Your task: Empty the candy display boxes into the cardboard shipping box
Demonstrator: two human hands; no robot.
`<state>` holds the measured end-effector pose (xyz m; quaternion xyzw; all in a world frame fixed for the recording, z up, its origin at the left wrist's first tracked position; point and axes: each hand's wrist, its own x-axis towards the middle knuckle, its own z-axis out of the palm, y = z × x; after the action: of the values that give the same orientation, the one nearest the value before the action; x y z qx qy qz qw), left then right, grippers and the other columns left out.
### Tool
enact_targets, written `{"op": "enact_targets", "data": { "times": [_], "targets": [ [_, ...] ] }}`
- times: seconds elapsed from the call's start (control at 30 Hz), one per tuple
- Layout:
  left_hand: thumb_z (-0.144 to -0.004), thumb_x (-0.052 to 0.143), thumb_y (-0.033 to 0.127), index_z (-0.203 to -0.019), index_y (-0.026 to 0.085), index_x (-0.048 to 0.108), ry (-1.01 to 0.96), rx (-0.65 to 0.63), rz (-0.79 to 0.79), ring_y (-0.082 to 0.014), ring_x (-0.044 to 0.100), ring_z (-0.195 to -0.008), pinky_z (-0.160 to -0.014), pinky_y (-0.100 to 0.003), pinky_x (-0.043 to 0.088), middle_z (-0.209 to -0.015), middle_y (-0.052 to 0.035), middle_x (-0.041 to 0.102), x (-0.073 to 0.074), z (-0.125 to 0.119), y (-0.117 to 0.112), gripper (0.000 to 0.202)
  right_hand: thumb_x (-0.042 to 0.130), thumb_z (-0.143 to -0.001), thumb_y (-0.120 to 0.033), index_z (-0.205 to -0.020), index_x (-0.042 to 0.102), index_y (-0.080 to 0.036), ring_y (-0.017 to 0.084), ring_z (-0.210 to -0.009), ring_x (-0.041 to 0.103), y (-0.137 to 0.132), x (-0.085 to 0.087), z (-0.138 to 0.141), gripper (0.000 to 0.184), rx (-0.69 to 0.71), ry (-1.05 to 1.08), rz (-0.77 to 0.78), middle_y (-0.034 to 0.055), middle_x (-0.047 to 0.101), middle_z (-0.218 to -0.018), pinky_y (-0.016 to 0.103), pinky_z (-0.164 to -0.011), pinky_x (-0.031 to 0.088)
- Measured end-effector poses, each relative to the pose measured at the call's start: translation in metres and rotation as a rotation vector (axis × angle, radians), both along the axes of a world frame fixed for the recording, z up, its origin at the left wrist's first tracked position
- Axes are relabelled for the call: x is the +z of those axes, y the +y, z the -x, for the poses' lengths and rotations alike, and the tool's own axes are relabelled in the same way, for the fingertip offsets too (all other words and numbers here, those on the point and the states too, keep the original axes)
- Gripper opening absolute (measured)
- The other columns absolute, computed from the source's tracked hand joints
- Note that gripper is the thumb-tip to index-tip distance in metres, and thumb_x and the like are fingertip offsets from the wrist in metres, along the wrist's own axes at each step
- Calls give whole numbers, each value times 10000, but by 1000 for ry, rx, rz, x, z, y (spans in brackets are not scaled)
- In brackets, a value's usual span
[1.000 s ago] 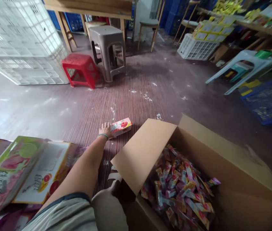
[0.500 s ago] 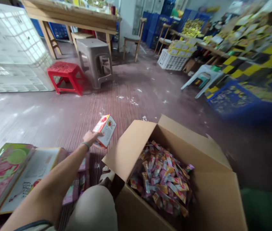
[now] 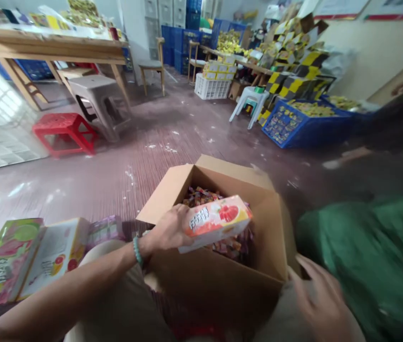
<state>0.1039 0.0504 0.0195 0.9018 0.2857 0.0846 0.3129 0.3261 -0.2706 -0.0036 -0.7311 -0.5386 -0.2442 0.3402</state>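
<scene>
My left hand (image 3: 171,228) is closed around one end of a small printed box (image 3: 219,216) with pink and orange fruit pictures. It holds the box tilted above an open cardboard carton (image 3: 269,223). Inside the carton lie many small stick sachets (image 3: 201,194), partly hidden by the box. My right hand (image 3: 319,299), slightly blurred, has its fingers stretched out and apart by the carton's right near corner. Whether the fingertips touch the cardboard I cannot tell.
Printed packs, one green and pink (image 3: 9,266) and one white (image 3: 52,256), lie at left. Green fabric (image 3: 369,251) is at right. A person in dark clothing (image 3: 394,118) stands beyond. Stools, including a red one (image 3: 64,128), and a blue crate (image 3: 290,126) stand farther off.
My left hand has brought the small box from the left of the carton to over its opening. My right hand has come into view at lower right. The camera has turned right.
</scene>
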Motion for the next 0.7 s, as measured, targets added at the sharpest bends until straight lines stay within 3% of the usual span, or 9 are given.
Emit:
{"op": "enact_targets", "data": {
  "times": [0.13, 0.27, 0.37, 0.47, 0.57, 0.63, 0.7],
  "targets": [
    [-577, 769, 309, -1046, 137, 558, 60, -196, -196, -332, 599, -1047, -962, -422, 489, -1074, -152, 612, -40, -6, -36, 543, 636, -999, -319, -1451, 484, -111, 333, -1295, 539, 68, -17, 33, 520, 237, -127, 208, 189, 591, -1385, 477, -1072, 466],
    [-689, 756, 584, -1074, 153, 570, -35, -183, -150, -312, 604, -1022, -933, -411, 478, -1074, -135, 624, -52, 0, -34, 607, 643, -936, -130, -1304, 574, -69, 333, -1109, 590, 115, -33, 52, 380, 301, -145, 307, 175, 655, -1216, 478, -985, 494],
    [-878, 532, 635, -882, 194, 586, -68, -82, 17, -224, 599, -842, -754, -327, 440, -909, -63, 614, -54, -4, -25, 444, 695, -891, -102, -1186, 623, -85, 319, -998, 590, 122, -34, 53, 304, 287, -142, 329, 152, 666, -1117, 452, -899, 495],
    [-872, 539, 591, -691, 207, 509, -50, 32, 105, -160, 510, -679, -624, -283, 336, -707, -4, 522, -55, -15, -22, 426, 728, -876, -113, -1007, 635, -125, 293, -923, 578, 121, -31, 49, 161, 304, -147, 345, 111, 659, -988, 424, -835, 482],
    [-840, 594, 541, -642, 204, 490, -25, 101, 122, -135, 440, -619, -598, -271, 290, -615, 22, 448, -51, -24, -27, 404, 728, -889, -144, -914, 603, -156, 280, -903, 564, 118, -36, 45, 127, 312, -98, 350, 87, 633, -933, 415, -813, 473],
    [-825, 611, 511, -634, 201, 505, -13, 141, 126, -130, 430, -610, -602, -267, 289, -597, 25, 438, -46, -26, -31, 379, 712, -927, -240, -964, 600, -161, 291, -970, 565, 113, -47, 44, 141, 260, -21, 261, 102, 623, -1002, 432, -865, 475],
    [-808, 615, 524, -619, 198, 514, -20, 173, 146, -129, 429, -607, -602, -264, 293, -590, 23, 438, -43, -26, -33, 390, 687, -953, -396, -1143, 586, -159, 325, -1125, 542, 107, -62, 43, 320, 121, 110, 86, 147, 588, -1176, 484, -970, 460]
  ]
}}
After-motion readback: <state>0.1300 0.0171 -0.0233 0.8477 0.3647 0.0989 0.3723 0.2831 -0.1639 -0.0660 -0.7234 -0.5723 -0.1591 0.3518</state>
